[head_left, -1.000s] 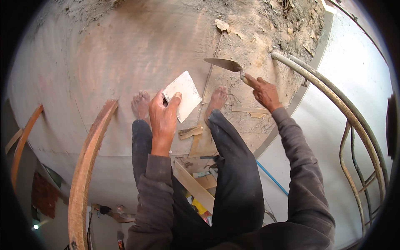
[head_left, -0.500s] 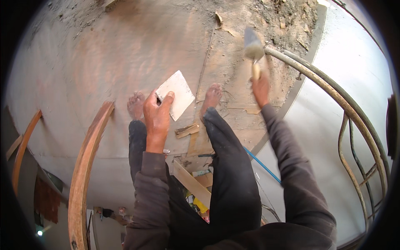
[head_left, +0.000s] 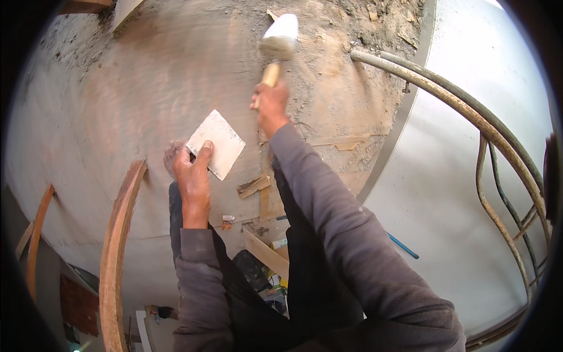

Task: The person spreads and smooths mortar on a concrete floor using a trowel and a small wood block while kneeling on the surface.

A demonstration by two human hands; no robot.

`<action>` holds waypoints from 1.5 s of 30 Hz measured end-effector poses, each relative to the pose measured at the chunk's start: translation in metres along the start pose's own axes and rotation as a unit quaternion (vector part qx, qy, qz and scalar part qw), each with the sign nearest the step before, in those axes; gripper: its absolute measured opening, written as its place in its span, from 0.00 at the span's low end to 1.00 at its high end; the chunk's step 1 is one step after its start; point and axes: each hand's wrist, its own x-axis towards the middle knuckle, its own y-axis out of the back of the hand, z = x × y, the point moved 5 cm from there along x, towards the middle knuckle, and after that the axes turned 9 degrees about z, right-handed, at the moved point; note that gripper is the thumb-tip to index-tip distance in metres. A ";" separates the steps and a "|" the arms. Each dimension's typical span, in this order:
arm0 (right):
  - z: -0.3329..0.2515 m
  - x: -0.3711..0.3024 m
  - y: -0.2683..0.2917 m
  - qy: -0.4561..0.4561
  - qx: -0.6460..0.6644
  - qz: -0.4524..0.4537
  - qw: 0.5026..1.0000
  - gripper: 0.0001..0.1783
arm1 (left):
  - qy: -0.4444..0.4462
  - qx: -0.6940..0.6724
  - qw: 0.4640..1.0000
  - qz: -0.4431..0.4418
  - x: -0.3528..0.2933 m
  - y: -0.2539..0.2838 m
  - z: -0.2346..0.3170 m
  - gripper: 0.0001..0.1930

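Note:
My left hand (head_left: 194, 182) grips a pale, diamond-turned square tile (head_left: 218, 144) by its near left edge, thumb on top and the other fingers underneath. Farther out and to the right, my right hand (head_left: 272, 105) is closed round the wooden handle of a trowel (head_left: 280, 40). Its blade points away from me, the tip bright with light and the part by the handle greyish, blurred by motion. Tile and trowel are apart. Below both lies a dusty board surface (head_left: 135, 100) smeared with grey.
Curved-looking wooden posts (head_left: 120, 234) rise at the left. Metal pipe rails (head_left: 451, 94) arc over a pale panel (head_left: 422, 170) at the right. Rubble (head_left: 387, 29) lies at the far right, a broken wood scrap (head_left: 253, 186) beyond my legs, and a blue rod (head_left: 403, 245) near my right sleeve.
My right hand has swung the trowel leftward, closer to the tile's side. The tile in my left hand sits slightly farther left and lower, and the whole view has shifted a little.

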 end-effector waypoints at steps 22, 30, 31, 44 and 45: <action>-0.125 0.219 0.109 0.227 -0.464 0.120 0.848 0.18 | 0.021 0.005 1.000 0.005 0.001 -0.019 0.004 0.14; -0.118 0.134 0.106 0.327 -0.413 0.236 0.816 0.18 | 0.009 0.027 1.000 -0.009 0.004 -0.012 -0.005 0.14; -0.118 0.138 0.115 0.297 -0.426 0.269 0.811 0.18 | 0.006 0.029 1.000 -0.008 0.004 -0.011 -0.005 0.14; -0.102 0.118 0.071 0.408 -0.365 0.094 0.831 0.18 | -0.040 0.096 0.995 0.010 0.006 -0.007 -0.004 0.15; -0.102 0.109 0.081 0.421 -0.324 0.112 0.840 0.17 | -0.045 0.092 0.995 0.009 0.005 -0.008 -0.002 0.15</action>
